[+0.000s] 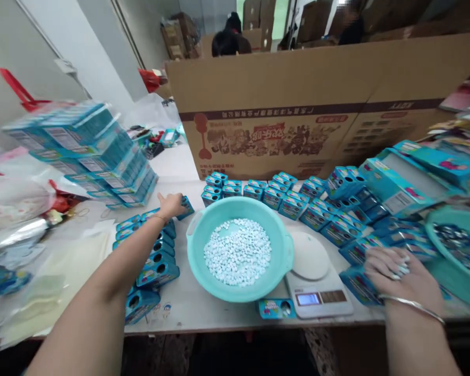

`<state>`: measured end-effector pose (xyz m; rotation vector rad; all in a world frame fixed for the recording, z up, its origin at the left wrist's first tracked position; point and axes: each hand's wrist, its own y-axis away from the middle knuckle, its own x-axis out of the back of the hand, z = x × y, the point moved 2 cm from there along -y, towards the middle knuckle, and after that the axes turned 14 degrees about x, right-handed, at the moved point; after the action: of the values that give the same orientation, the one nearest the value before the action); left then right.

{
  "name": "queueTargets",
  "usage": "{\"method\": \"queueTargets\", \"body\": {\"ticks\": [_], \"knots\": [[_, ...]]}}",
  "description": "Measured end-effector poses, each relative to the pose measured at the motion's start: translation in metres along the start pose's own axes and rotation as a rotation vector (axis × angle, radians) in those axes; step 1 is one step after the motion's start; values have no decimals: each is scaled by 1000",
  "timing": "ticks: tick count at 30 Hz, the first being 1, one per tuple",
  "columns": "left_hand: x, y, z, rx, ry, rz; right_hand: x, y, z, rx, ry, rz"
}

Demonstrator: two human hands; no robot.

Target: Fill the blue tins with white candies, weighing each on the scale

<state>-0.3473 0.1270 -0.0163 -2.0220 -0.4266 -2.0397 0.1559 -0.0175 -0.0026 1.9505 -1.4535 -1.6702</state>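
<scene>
Head view: worktop (203, 316) crowded with small blue boxes (293, 204) and white pieces (238, 253)

Across the upper half of the frame stands a broad printed cardboard panel (266, 78), its lettering upside down. At upper left rises a stack of blue packs (102, 162), several layers high. A turquoise basin (198, 271) sits at the centre, the white pieces spread over its floor. Larger blue cartons (399, 201) lie at the right, one with its white inside showing, above a second basin (441, 284) of dark blue items at the right edge. The right hand (403, 269), lower right, is turned palm up, its blurred fingers curled around a few white pieces; a bracelet (413, 305) circles the wrist. Left of centre, the left hand (171, 206) reaches to one of the small boxes; I cannot tell whether its fingers close on it. A kitchen scale (321, 297) with a lit display stands just right of the central basin. Small boxes line up below the left hand and curve behind the basin towards lower right; one lies at its front edge beside the scale.
</scene>
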Motion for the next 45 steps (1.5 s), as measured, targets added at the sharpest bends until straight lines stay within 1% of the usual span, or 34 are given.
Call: {"method": "queueTargets", "body": {"ticks": [1, 2, 3, 4, 5, 6, 7, 8, 9, 10, 11, 12, 13, 14, 15, 16, 17, 18, 20, 22, 24, 25, 26, 28, 30, 32, 33, 35, 37, 39, 41, 43, 45], "knots": [[4, 3, 2, 1, 6, -10, -2, -2, 0, -39, 39, -242], [9, 9, 6, -11, 17, -11, -2, -5, -2, -70, 79, -408], [17, 19, 12, -35, 45, 25, 0, -8, -4, -90, 104, -537], [27, 33, 21, -92, 85, 91, 3, -12, -6, -104, 120, -621], [36, 54, 34, -205, 134, 165, 6, -15, -8, -114, 124, -670], [43, 81, 48, -310, 191, 224, 10, -18, -9, -125, 118, -697], [47, 113, 64, -417, 241, 240, 13, -20, -9, -142, 110, -707], [46, 149, 82, -550, 263, 221, 17, -21, -9, -160, 97, -706], [40, 186, 100, -704, 257, 191, 19, -20, -8, -178, 82, -704], [30, 221, 116, -845, 232, 161, 21, -20, -7, -195, 67, -705], [16, 252, 131, -955, 201, 141, 23, -18, -6, -210, 54, -712], [1, 275, 142, -1022, 166, 126, 25, -17, -7, -218, 40, -723], [-15, 291, 150, -1044, 115, 113, 28, -16, -10, -218, 25, -734], [-28, 300, 156, -1027, 73, 109, 30, -16, -13, -216, 11, -741], [-38, 303, 159, -1008, 39, 96, 33, -17, -18, -211, -1, -742], [-44, 302, 160, -994, 20, 74, 37, -18, -24, -206, -12, -738], [-45, 299, 160, -991, 19, 46, 41, -20, -29, -200, -22, -729], [-41, 294, 161, -996, 35, 16, 45, -22, -35, -196, -33, -717], [-21, 285, 164, -998, 108, -29, 52, -27, -44, -188, -57, -690], [7, 278, 177, -961, 195, -41, 56, -32, -49, -180, -80, -679], [31, 270, 201, -927, 258, -30, 58, -36, -50, -177, -89, -687], [38, 265, 216, -918, 277, -16, 58, -37, -50, -179, -88, -697], [41, 259, 231, -912, 286, 4, 58, -38, -50, -183, -84, -707], [37, 246, 263, -905, 270, 42, 58, -39, -51, -190, -81, -721], [21, 234, 288, -893, 208, 55, 58, -39, -55, -190, -86, -725], [3, 225, 303, -875, 124, 31, 60, -38, -62, -175, -100, -713], [-3, 223, 307, -856, 90, 14, 61, -38, -65, -165, -109, -704], [-6, 222, 304, -804, 74, 9, 62, -37, -71, -151, -124, -683], [6, 223, 293, -749, 139, 61, 63, -38, -75, -151, -134, -670], [25, 223, 274, -699, 248, 131, 62, -41, -75, -157, -138, -667], [40, 221, 251, -648, 335, 166, 59, -43, -72, -174, -137, -671], [46, 215, 229, -590, 360, 169, 54, -43, -67, -198, -125, -675], [41, 210, 210, -540, 338, 153, 49, -42, -62, -213, -108, -674]]}}
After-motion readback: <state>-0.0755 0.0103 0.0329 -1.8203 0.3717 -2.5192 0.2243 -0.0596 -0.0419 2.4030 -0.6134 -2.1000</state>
